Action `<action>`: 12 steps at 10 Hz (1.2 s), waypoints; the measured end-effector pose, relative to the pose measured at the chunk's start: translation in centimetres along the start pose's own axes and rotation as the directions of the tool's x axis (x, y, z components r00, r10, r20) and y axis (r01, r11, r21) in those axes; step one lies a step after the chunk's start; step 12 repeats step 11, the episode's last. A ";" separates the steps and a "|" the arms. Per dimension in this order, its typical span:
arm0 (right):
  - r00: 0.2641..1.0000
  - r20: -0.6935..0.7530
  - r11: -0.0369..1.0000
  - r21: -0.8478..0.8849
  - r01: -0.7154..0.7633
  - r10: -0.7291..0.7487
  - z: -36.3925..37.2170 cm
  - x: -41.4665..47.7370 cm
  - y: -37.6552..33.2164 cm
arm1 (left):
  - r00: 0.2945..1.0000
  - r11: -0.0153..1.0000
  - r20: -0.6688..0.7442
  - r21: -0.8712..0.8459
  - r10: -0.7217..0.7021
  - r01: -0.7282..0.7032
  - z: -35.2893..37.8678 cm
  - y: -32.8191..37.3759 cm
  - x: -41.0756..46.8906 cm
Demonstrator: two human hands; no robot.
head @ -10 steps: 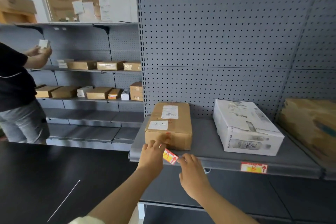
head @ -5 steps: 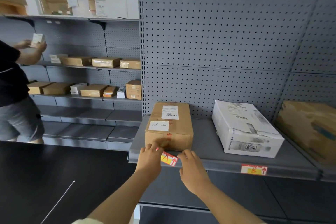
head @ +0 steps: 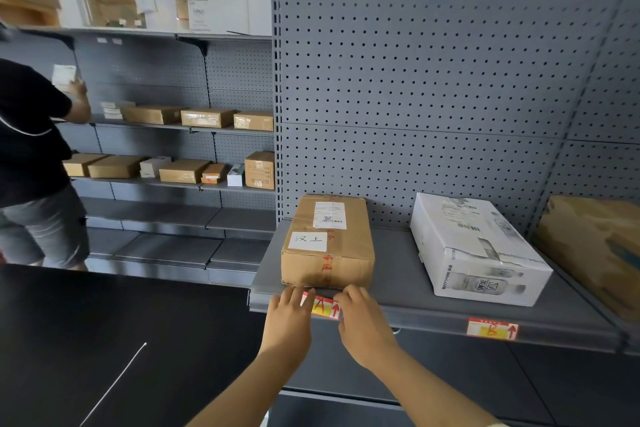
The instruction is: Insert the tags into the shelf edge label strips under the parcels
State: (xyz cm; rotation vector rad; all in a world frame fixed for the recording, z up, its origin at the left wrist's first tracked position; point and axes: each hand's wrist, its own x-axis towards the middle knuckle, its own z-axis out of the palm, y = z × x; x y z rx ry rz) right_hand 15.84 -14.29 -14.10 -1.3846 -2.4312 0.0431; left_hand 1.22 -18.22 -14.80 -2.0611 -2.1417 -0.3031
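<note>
A red and yellow tag [head: 323, 307] lies against the grey label strip [head: 422, 317] on the shelf's front edge, right below a brown parcel [head: 329, 243]. My left hand [head: 289, 317] presses the tag's left end and my right hand [head: 360, 315] holds its right end; fingers cover both ends. A second tag [head: 491, 329] sits in the strip under a white parcel [head: 474, 250].
Another brown parcel [head: 595, 250] lies at the far right of the shelf. A pegboard back panel [head: 433, 97] rises behind. A person in a black shirt [head: 31, 149] stands at the left shelves of small boxes [head: 183, 170]. Dark floor lies left.
The tag went from tilted and off the edge to lying flat against the strip. Both hands rose to the shelf edge with it. The person at left shifted further left.
</note>
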 end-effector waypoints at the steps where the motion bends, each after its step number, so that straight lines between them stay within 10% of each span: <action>1: 1.000 0.006 1.000 -0.017 0.020 -0.020 0.3 0.2 -0.1 | 1.000 1.000 0.012 0.007 -0.007 0.007 0.5 0.1 -0.6; 12: 0.985 0.154 0.989 -0.108 0.099 -0.082 -1.8 -0.5 -0.2 | 0.996 0.994 0.017 0.059 0.087 -0.088 -4.5 1.6 2.5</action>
